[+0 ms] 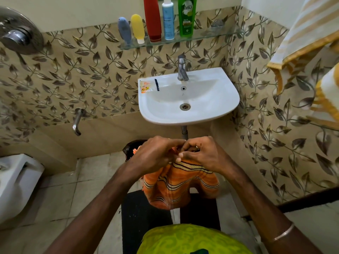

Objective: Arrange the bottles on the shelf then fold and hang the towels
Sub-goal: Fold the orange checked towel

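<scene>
An orange towel (176, 186) with dark and cream stripes hangs bunched below my hands, in front of the sink. My left hand (156, 153) and my right hand (200, 153) pinch its top edge together, fingers touching. On the glass shelf (211, 34) above the sink stand several bottles in a row: a grey-blue one (124, 29), a yellow one (138, 27), a tall red one (152, 19), a white-blue one (168, 19) and a green one (186, 16). A white and yellow striped towel (304, 35) hangs at the right wall.
The white sink (220, 99) with a steel tap (182, 68) holds a sachet (145, 86) and a dark comb (157, 84) on its left rim. A wall spout (78, 121) juts out on the left. A toilet (16, 184) is at far left, a dark bin (132, 148) under the sink, a black mat (146, 222) underfoot.
</scene>
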`<action>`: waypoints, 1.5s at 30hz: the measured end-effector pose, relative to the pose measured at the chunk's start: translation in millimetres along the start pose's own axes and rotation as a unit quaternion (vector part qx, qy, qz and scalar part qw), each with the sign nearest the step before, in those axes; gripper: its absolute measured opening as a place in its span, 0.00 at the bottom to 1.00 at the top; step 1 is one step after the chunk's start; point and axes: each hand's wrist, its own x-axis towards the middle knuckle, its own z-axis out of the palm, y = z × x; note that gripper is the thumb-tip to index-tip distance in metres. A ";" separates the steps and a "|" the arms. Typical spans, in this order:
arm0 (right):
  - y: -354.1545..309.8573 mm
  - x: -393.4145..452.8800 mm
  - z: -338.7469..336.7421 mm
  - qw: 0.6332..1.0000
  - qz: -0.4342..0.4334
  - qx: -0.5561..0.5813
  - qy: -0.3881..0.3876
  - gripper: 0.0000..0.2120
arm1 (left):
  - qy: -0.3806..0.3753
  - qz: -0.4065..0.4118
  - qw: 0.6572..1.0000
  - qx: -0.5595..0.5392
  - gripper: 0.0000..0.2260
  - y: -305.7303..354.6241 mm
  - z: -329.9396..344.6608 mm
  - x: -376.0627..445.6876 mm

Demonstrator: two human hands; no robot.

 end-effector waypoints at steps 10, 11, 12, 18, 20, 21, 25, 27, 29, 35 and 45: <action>11.5 -8.0 -7.8 0.996 0.040 0.079 -0.031 0.08 | 0.018 0.025 0.999 0.027 0.08 5.8 -2.7 5.7; 15.0 -8.0 -8.2 0.993 0.061 0.092 -0.052 0.12 | 0.021 0.032 0.999 0.027 0.08 6.1 -2.7 5.2; 20.0 -7.1 -8.5 0.988 0.087 0.104 -0.077 0.14 | 0.023 0.035 0.999 0.024 0.07 6.9 -3.2 4.2; 30.3 -7.3 -9.6 0.979 0.123 0.039 -0.156 0.07 | 0.020 0.037 0.999 0.012 0.05 6.9 -8.6 -1.3; 29.3 -7.8 -12.2 0.984 0.121 0.034 -0.128 0.07 | 0.018 0.022 0.999 0.015 0.04 0.4 -9.1 -2.6; 28.2 -8.4 -14.1 0.986 0.117 0.032 -0.114 0.08 | 0.019 0.013 1.000 0.018 0.05 -3.1 -9.3 -3.6; 20.3 -11.5 -19.3 0.991 0.089 0.026 -0.100 0.11 | 0.024 -0.021 0.999 0.025 0.06 -14.0 -13.0 -6.9; 17.5 -11.9 -20.3 0.992 0.081 0.018 -0.097 0.09 | 0.032 -0.023 0.999 0.032 0.07 -15.8 -14.2 -8.2; 14.9 -10.6 -20.7 0.993 0.077 0.016 -0.094 0.08 | 0.038 -0.028 0.998 0.039 0.07 -16.6 -14.5 -8.9; 11.6 -8.4 -19.2 0.996 0.047 -0.026 -0.066 0.06 | 0.030 -0.062 0.995 0.067 0.08 -18.5 -12.0 -9.6; 5.1 -5.2 -14.3 0.997 0.021 -0.031 -0.066 0.03 | -0.005 0.016 1.000 -0.001 0.31 -9.3 4.7 -6.6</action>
